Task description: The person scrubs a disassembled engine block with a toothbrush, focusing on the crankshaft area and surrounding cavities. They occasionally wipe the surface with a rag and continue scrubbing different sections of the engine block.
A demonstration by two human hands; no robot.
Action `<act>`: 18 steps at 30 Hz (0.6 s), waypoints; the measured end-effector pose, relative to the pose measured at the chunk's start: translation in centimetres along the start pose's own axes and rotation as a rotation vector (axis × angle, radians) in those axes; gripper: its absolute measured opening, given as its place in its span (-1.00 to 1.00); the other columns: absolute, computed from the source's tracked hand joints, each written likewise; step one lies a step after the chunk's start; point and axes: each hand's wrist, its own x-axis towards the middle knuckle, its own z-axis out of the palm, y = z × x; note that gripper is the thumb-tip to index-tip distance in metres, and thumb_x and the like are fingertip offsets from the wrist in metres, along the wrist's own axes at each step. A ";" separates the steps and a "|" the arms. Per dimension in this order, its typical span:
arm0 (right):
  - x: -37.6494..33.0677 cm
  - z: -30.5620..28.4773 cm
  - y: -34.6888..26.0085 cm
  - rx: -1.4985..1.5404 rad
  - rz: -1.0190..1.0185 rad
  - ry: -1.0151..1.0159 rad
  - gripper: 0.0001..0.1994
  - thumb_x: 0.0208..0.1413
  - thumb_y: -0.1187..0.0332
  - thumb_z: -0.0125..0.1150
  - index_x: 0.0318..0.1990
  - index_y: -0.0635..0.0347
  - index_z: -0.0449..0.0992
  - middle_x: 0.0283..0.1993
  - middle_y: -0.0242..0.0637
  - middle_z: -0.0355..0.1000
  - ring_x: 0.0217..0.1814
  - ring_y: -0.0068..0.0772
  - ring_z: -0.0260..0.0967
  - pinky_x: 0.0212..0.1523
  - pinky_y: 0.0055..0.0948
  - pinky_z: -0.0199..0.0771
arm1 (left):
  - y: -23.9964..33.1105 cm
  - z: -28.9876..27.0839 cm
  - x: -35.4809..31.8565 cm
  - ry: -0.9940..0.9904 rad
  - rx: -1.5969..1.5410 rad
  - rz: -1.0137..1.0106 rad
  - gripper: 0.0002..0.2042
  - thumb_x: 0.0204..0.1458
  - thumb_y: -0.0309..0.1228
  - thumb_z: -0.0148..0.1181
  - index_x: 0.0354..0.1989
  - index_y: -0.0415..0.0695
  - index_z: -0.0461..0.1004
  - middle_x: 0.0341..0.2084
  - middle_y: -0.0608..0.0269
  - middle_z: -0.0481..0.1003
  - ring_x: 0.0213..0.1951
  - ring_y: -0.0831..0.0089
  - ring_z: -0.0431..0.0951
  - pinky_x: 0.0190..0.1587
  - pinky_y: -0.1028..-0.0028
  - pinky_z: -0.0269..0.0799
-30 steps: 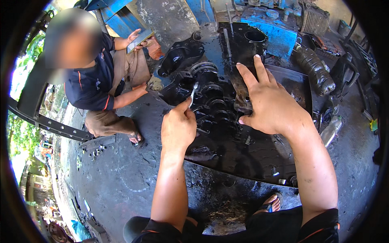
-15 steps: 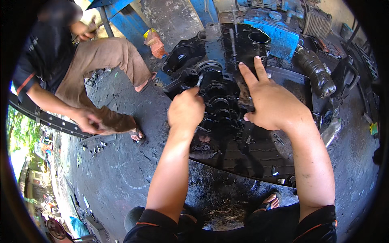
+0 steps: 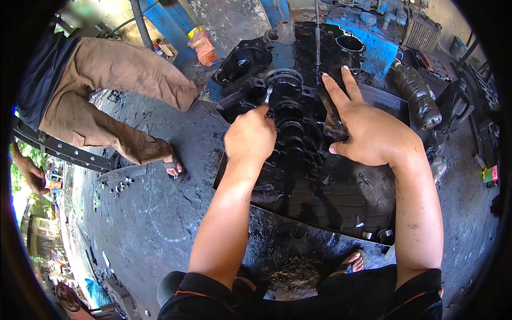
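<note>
A black, oily engine block [image 3: 298, 64] with its crankshaft [image 3: 288, 114] exposed lies in a shallow metal tray [image 3: 346, 213] on the ground. My left hand [image 3: 249, 136] is closed around a small metal tool [image 3: 268, 95] whose tip points at the crankshaft's far end. My right hand [image 3: 365, 128] rests flat on the block's right side, fingers spread and pointing away from me. My sandalled foot [image 3: 349, 262] shows at the tray's near edge.
Another person in brown trousers [image 3: 106, 96] stands bent over at the left. A long dark metal bar [image 3: 64, 152] lies near them. Blue machinery [image 3: 373, 37] stands behind the block, a dirty plastic bottle [image 3: 416, 96] and scrap parts to the right. The ground is oily and dark.
The other person has risen from a squat and moved left. My left hand with the tool has moved up the crankshaft toward its far end. My right hand stays on the block.
</note>
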 end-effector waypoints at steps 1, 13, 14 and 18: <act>0.0 0.0 0.0 0.003 -0.008 0.004 0.19 -0.05 0.40 0.53 0.65 0.05 -0.25 0.67 0.34 -0.48 0.12 0.37 0.53 0.16 -0.01 0.57 | -0.4 -0.5 -0.9 -0.026 0.036 0.008 -0.66 0.17 -0.32 0.11 0.09 0.05 0.66 -0.25 -0.15 0.67 -0.15 -0.08 0.71 -0.04 0.01 0.63; 0.5 -0.8 -0.6 -0.102 0.037 -0.116 0.18 -0.03 0.38 0.53 0.64 0.17 -0.26 0.65 0.41 -0.47 0.05 0.34 0.58 0.11 -0.02 0.60 | -0.5 -1.8 -1.1 -0.097 0.117 0.039 -0.70 0.19 -0.34 0.11 0.01 -0.09 0.66 -0.25 -0.20 0.67 -0.13 -0.13 0.70 -0.01 0.00 0.62; 0.6 -0.9 -0.5 -0.094 0.039 -0.133 0.18 -0.02 0.38 0.53 0.64 0.18 -0.26 0.64 0.43 -0.47 0.05 0.34 0.58 0.11 -0.03 0.60 | -0.4 -2.2 -1.4 -0.096 0.108 0.036 -0.71 0.19 -0.34 0.10 -0.01 -0.10 0.67 -0.25 -0.19 0.67 -0.12 -0.13 0.70 -0.01 0.00 0.62; 0.6 -1.2 -0.4 -0.106 0.037 -0.163 0.18 -0.02 0.38 0.52 0.64 0.21 -0.28 0.62 0.51 -0.49 0.04 0.35 0.58 0.10 -0.05 0.60 | -0.3 -1.8 -0.6 -0.047 0.015 0.012 -0.67 0.18 -0.34 0.12 0.06 -0.09 0.65 -0.23 -0.23 0.65 -0.11 -0.14 0.69 0.00 0.01 0.61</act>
